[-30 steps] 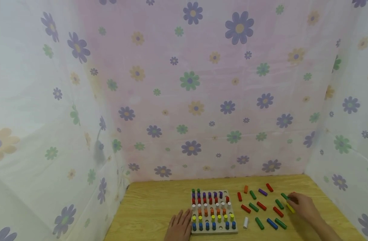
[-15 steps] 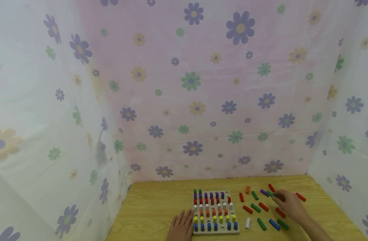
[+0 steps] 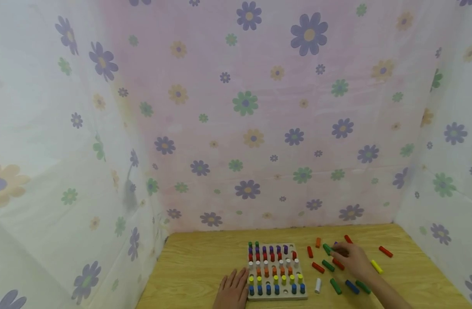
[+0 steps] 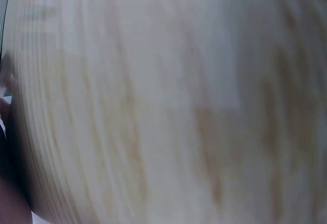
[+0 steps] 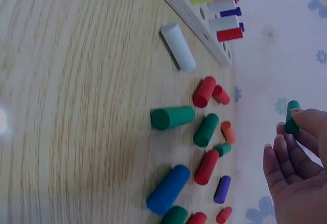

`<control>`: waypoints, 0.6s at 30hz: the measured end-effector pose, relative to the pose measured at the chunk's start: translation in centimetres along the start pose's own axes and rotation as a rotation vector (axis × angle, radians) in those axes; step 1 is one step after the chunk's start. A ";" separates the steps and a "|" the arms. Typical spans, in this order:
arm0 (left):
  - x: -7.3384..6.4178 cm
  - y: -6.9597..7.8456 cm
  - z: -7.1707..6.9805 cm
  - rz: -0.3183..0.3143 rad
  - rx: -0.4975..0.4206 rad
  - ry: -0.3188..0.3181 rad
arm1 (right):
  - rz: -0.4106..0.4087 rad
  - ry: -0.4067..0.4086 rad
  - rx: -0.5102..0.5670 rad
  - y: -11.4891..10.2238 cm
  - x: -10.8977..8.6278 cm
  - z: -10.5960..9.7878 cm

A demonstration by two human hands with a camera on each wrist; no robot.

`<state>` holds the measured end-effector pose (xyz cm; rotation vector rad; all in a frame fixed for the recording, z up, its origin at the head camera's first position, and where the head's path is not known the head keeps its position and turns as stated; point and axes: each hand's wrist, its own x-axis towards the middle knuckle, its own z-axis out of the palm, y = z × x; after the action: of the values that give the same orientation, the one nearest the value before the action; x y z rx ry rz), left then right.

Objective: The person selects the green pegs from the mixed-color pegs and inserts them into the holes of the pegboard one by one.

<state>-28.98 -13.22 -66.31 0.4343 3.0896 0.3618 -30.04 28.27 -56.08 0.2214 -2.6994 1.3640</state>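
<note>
My right hand pinches a green peg between thumb and fingertips, held above the table among loose pegs; the right wrist view shows it best. To the left, a wooden pegboard carries rows of coloured pegs: green, purple, red, white, orange, yellow and blue. Some of its holes have no peg. My left hand lies palm down with its fingers extended along the board's left edge. The left wrist view is mostly blurred wood grain.
Loose pegs lie right of the board, among them a white peg, a blue peg, an orange peg and several red and green ones. A yellow peg lies farther right. Flowered cloth surrounds the wooden table.
My right hand has moved left across the loose pegs with the green peg, toward the board. The yellow peg and a red peg on the right are uncovered. My left hand stays put.
</note>
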 end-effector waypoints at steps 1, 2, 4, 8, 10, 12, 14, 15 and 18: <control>0.0 0.0 0.0 0.000 0.001 0.006 | -0.002 -0.008 0.003 -0.1 0.0 0.2; 0.0 0.0 0.0 0.002 0.002 0.013 | -0.017 -0.014 0.001 -0.2 0.1 0.4; -0.1 0.0 0.1 0.003 -0.002 0.028 | -0.024 -0.018 0.015 -0.5 0.2 0.9; -0.2 0.0 0.3 0.003 -0.010 0.042 | -0.081 -0.026 0.011 -1.0 0.5 1.9; -0.2 -0.1 0.3 0.009 -0.007 0.048 | -0.096 -0.020 0.014 -1.3 0.6 2.5; -0.2 -0.1 0.3 0.015 -0.003 0.050 | -0.093 -0.019 0.021 -1.6 0.8 3.1; -0.2 -0.1 0.3 0.020 -0.009 0.054 | -0.082 -0.028 0.044 -1.9 1.0 3.7; -0.2 -0.2 0.4 0.020 -0.016 0.055 | -0.072 -0.038 0.064 -2.0 1.1 4.0; -0.2 -0.2 0.4 0.025 -0.019 0.061 | -0.069 -0.057 0.104 -2.4 1.4 4.7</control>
<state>-28.84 -13.41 -66.73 0.4709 3.1391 0.4116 -31.15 22.94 -56.77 0.3644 -2.6413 1.5008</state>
